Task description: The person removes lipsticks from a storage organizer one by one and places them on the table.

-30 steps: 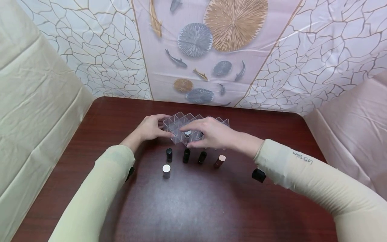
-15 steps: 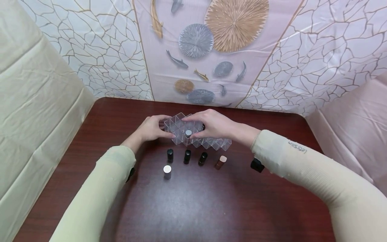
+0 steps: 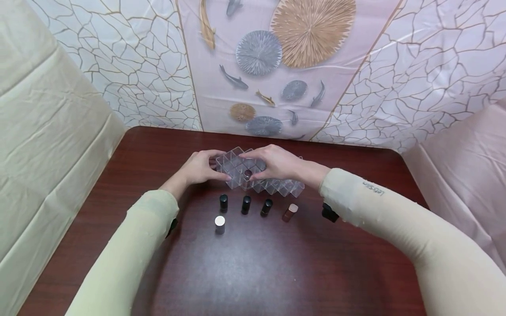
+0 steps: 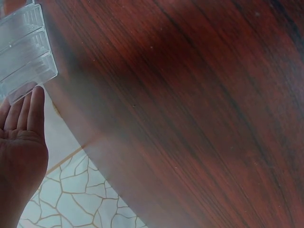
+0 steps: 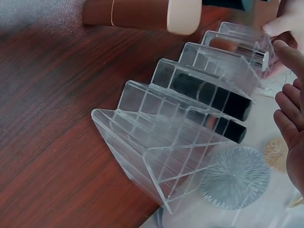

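Note:
A clear stepped lipstick organizer (image 3: 234, 171) stands on the table, its slots opening in diamond shapes. At its left end my left hand (image 3: 199, 167) holds it, thumb in front and fingers behind; straight fingers also show under the organizer's edge in the left wrist view. Above the middle hovers my right hand (image 3: 278, 162), thumb and index finger spread apart. A lipstick with a shiny end (image 5: 254, 58) sits in a slot beside the right fingertips; whether they touch it I cannot tell. Two black-ended lipsticks, one upper (image 5: 211, 95) and one lower (image 5: 230, 129), occupy other slots.
In front of the organizer stand three black lipsticks, left (image 3: 224, 202), middle (image 3: 246, 204) and right (image 3: 266, 206), and a brown lipstick with a pinkish top (image 3: 290, 212). A silver lipstick (image 3: 219, 224) stands nearer. Patterned cloth (image 3: 146, 66) hangs behind the dark table (image 3: 253, 272).
My right hand has drawn back slightly from the front of the organizer, uncovering its front slots. The seated lipstick's top now looks dark instead of silver. The left hand keeps its place.

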{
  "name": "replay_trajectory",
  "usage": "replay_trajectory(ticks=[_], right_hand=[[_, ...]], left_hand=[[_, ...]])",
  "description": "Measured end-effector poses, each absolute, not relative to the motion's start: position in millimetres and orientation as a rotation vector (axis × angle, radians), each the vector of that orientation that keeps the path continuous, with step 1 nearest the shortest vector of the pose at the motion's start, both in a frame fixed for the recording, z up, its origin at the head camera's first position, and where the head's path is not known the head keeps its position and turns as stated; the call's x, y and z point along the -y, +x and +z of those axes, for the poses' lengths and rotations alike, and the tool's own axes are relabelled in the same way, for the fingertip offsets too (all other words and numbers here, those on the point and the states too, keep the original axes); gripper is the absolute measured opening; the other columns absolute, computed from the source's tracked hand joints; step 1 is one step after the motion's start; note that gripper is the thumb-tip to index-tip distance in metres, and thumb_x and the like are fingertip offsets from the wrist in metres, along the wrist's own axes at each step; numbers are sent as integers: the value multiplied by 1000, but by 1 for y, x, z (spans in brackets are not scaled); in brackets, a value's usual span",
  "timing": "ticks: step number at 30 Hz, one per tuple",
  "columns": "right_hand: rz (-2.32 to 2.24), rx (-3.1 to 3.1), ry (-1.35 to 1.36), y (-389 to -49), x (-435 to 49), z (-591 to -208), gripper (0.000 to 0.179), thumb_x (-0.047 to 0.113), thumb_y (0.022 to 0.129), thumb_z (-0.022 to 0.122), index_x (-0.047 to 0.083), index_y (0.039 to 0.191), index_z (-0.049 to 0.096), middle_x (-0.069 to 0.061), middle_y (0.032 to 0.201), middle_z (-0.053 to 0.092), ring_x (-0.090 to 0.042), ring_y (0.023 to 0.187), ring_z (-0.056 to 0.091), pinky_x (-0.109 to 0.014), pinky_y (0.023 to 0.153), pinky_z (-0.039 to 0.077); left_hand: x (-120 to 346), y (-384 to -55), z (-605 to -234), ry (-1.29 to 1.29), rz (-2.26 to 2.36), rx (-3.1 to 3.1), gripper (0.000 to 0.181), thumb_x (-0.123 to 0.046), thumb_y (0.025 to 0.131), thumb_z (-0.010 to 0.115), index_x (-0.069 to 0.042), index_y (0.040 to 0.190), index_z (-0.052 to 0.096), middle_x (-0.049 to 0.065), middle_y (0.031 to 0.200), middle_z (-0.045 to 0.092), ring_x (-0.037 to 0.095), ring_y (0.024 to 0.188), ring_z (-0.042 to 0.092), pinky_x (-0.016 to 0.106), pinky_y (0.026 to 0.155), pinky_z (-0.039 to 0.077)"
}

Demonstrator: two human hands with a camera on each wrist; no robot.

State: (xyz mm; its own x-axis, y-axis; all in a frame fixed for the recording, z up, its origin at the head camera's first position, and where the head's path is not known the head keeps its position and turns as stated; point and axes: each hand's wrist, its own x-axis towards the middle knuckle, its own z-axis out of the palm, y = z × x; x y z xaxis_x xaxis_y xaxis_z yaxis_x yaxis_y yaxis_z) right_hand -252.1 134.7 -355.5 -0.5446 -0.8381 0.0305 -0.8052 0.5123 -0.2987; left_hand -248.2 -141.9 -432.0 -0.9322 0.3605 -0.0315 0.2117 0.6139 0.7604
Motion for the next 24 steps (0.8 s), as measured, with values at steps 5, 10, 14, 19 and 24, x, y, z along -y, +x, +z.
replay_trajectory(ticks=[5, 10, 14, 19, 24], right_hand=[[-433, -2631, -1403, -255, -135, -364, 67, 27, 90, 89, 3, 147, 63, -15, 139, 71, -30, 127, 69, -46, 109, 54], [-432, -2631, -1383, -257, -137, -372, 65, 26, 90, 89, 4, 146, 65, -14, 137, 72, -30, 124, 71, -47, 106, 56], [-439, -2621, -1395, -257, -137, -376, 62, 25, 90, 89, 3, 144, 66, -14, 136, 73, -31, 124, 71, -47, 107, 55], [-422, -2615, -1406, -256, -136, -379, 60, 25, 91, 88, 5, 144, 67, -12, 137, 72, -29, 124, 71, -46, 108, 55], [-419, -2629, -1417, -255, -135, -381, 56, 24, 92, 87, 5, 141, 69, -12, 134, 74, -28, 121, 72, -45, 107, 56]], left_hand=[[142, -249, -433, 474, 1215, -2657, 87, -32, 76, 99, -5, 148, 61, 16, 139, 71, 33, 129, 68, 45, 108, 56], [142, -249, -433, 472, 1213, -2657, 88, -33, 76, 99, -5, 149, 60, 15, 140, 70, 33, 129, 68, 45, 108, 55], [141, -248, -431, 465, 1214, -2655, 88, -33, 75, 99, -5, 149, 60, 15, 140, 70, 32, 129, 68, 45, 109, 55], [141, -248, -430, 464, 1213, -2655, 88, -32, 75, 100, -5, 149, 60, 15, 141, 70, 32, 129, 68, 44, 109, 55], [141, -248, -431, 469, 1204, -2658, 88, -33, 76, 99, -4, 149, 60, 15, 140, 70, 31, 128, 69, 44, 109, 55]])
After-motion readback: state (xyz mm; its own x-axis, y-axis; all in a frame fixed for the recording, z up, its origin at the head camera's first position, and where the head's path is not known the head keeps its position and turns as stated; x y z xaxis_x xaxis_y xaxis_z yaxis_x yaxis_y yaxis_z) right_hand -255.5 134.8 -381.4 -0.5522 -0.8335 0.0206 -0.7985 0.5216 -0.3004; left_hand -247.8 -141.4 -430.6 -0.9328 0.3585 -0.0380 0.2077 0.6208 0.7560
